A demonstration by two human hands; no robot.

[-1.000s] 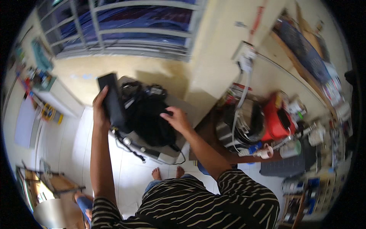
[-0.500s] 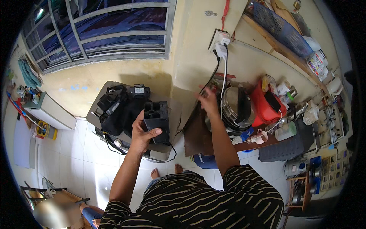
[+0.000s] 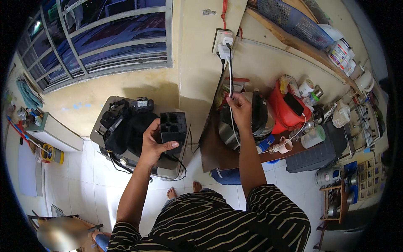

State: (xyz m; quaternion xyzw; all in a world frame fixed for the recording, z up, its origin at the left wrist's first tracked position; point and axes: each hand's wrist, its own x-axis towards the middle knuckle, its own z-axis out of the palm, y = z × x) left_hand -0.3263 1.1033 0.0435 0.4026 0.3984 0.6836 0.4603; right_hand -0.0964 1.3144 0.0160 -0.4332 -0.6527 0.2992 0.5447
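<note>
My left hand (image 3: pixel 155 143) grips a black block with square open compartments (image 3: pixel 173 126) at the centre. A dark cord hangs below it, beside a dark bag (image 3: pixel 138 136) and black camera-like devices (image 3: pixel 143 105) on a grey appliance (image 3: pixel 108 100). To the right, my right hand (image 3: pixel 241 108) pinches a black cable (image 3: pixel 230 83) hanging from a wall socket with white plugs (image 3: pixel 224 44). A white cord (image 3: pixel 233 133) runs down past it, in front of a steel-and-black cooker (image 3: pixel 260 115).
A barred window (image 3: pixel 105 38) is above left. A wooden counter (image 3: pixel 212 155) holds a red container (image 3: pixel 279 115), jars and a pink mug (image 3: pixel 285 144). A shelf (image 3: pixel 285 35) with a blue basket is upper right. A low cabinet (image 3: pixel 63 134) stands left; another person's leg (image 3: pixel 102 239) shows lower left.
The black block has turned from lengthwise to compartments upward and moved right in my left hand. My right hand has left the bag area and closed on the cable below the socket.
</note>
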